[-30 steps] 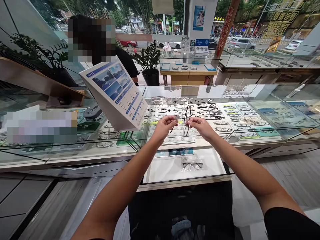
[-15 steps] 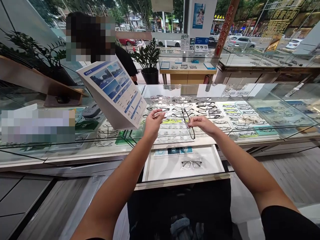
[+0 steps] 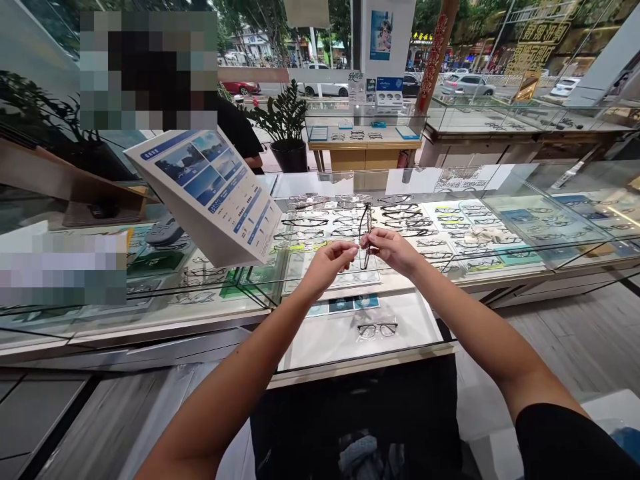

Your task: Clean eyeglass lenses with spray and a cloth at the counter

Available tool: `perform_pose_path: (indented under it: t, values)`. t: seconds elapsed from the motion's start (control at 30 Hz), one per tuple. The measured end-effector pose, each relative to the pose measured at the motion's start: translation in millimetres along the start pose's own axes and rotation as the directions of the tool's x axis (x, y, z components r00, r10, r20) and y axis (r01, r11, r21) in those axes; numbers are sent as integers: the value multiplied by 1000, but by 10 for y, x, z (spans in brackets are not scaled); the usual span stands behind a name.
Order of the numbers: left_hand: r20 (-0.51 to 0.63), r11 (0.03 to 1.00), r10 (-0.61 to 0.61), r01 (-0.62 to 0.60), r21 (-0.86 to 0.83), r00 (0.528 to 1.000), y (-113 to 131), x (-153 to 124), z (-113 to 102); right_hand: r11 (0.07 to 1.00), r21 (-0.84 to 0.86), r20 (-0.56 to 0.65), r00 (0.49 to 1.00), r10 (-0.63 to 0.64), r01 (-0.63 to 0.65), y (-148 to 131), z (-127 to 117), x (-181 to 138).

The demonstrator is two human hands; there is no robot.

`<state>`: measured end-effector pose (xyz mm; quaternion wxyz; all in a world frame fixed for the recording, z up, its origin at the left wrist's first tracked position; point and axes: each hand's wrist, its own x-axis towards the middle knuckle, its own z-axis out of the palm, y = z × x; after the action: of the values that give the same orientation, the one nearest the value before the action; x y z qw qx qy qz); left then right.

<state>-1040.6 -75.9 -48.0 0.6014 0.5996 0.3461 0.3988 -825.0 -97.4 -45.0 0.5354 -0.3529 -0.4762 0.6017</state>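
Note:
A dark-framed pair of eyeglasses [image 3: 366, 212] is held nearly upright above the glass counter. My right hand [image 3: 394, 249] pinches it near the middle of the frame. Close on its left is my left hand [image 3: 330, 263], thumb and fingers pressed together, the tips almost at the glasses. Whatever those fingertips hold, if anything, is too small to make out. Below both hands, a pulled-out white drawer [image 3: 320, 343] holds another pair of dark-topped glasses [image 3: 378, 330] in clear plastic. Picture cards [image 3: 344, 304] lie at the drawer's back.
Under the counter glass lie rows of eyeglass frames [image 3: 400, 211]. A tent-shaped printed card [image 3: 220, 193] stands on the counter to the left, with a person in a dark top [image 3: 235, 127] beyond it. A grey device [image 3: 165, 231] is behind the card's left side.
My hands have come together. The left moved right toward the glasses, and the right shifted slightly left, turning the glasses more upright. The view has shifted a little.

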Motion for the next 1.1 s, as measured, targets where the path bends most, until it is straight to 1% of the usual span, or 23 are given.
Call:
perform_pose_path:
  t: [0.13,0.23,0.43,0.63,0.8,0.93,1.0,1.1]
  values:
    - [57,1000,31,-31,-6,998,-25,-6,25,1000,-7,17,1000,17,-17,52,52,-19]
    - [66,999,53,-53,-2,996,-44,3,18,1000,-5,12,1000,24,-24,58,82,-29]
    - [37,994,98,-100,40,994,-26,-13,17,1000,-15,-32,999,2,-2,25,114,-49]
    - [-38,995,98,-97,39,994,-23,2,-28,1000,-4,-95,995,-31,31,20,32,-20]
    - [-124,998,60,-63,-21,990,-30,29,-77,998,23,-203,977,-58,64,42,-56,40]
    - [-189,987,-11,-19,-157,982,-42,45,-96,996,35,-270,960,-72,85,72,-53,66]
    - [-200,979,-39,-3,-205,979,-48,50,-95,996,23,-282,957,-72,82,82,-31,72]
    - [-175,986,-33,3,-167,984,-54,53,-84,992,-27,-296,946,-129,127,39,5,62]
